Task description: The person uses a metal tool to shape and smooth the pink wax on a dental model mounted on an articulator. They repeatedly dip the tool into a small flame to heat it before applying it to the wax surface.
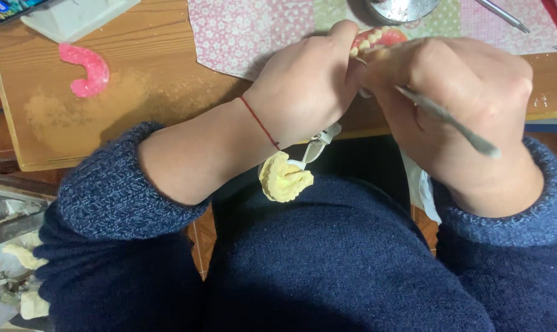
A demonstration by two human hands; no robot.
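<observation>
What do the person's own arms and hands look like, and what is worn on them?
Both arms wear dark blue, flecked knitted sleeves, pushed up from the wrists. A thin red string bracelet circles the left wrist. The left hand and right hand are bare: no gloves, and no rings show.

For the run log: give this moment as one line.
left hand: holds pink denture | right hand: metal tool at denture | lap: yellow plaster cast | bench: pink wax piece
</observation>
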